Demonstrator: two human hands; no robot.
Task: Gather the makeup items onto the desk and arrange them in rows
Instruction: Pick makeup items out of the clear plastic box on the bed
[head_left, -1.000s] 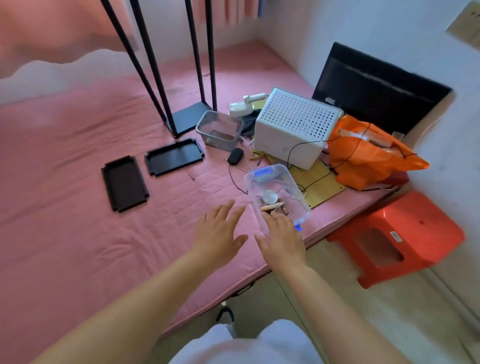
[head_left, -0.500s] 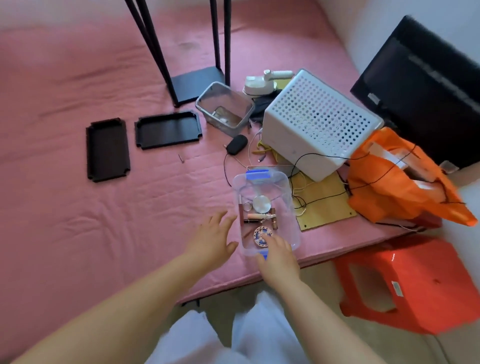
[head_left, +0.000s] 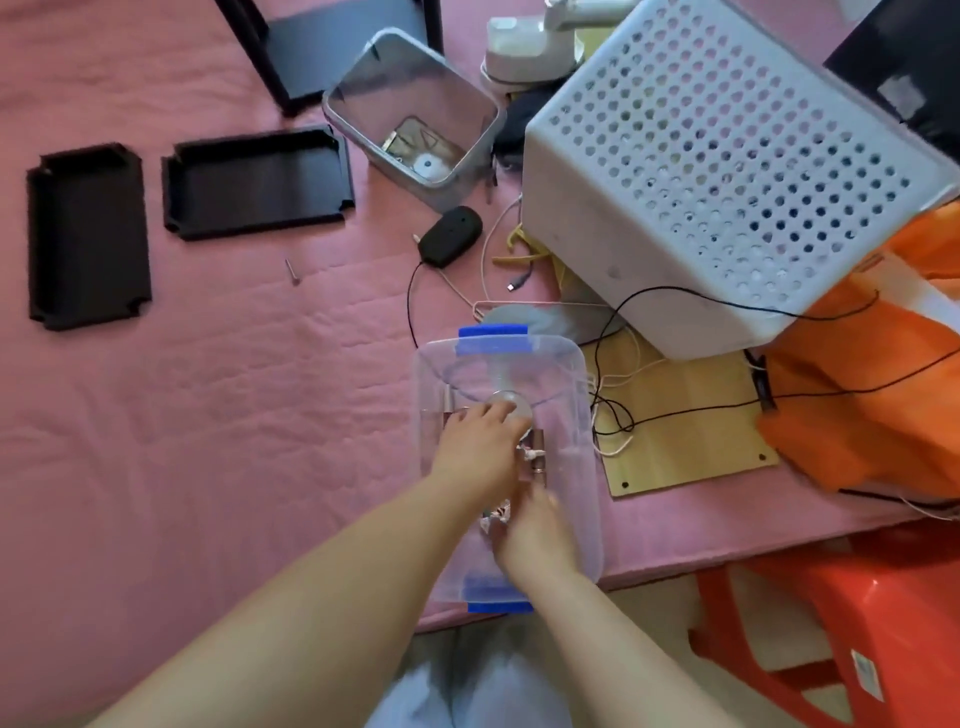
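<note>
I have both hands down inside the clear storage box (head_left: 566, 415) with the blue latches, which sits near the edge of the pink bed (head_left: 208, 389), just left of the wooden board (head_left: 685, 415). My left hand (head_left: 480, 449) lies over the middle of the box, fingers reaching toward a round mirror-like disc (head_left: 511, 402) and the slim tubes (head_left: 537, 457) beside it; whether those fingers are pinching anything I cannot tell, since the back of the hand covers them. My right hand (head_left: 535, 535) is lower in the box, over a small patterned compact (head_left: 498, 512), and its grip is hidden too.

The makeup is all in this box, so I judge the step to be lifting the pieces out, and nothing is arranged in rows yet. To do it well I would take one item per hand, the tubes by their middles so they do not roll, and the disc by its rim because it looks slippery and flat. I would avoid scooping: small tubes could spill onto the bedding.

The cables (head_left: 613, 415) lie close by on the right, so I would lift straight up and clear of them. The two black trays (head_left: 254, 182) to the left lie flat and could take the rows
</note>
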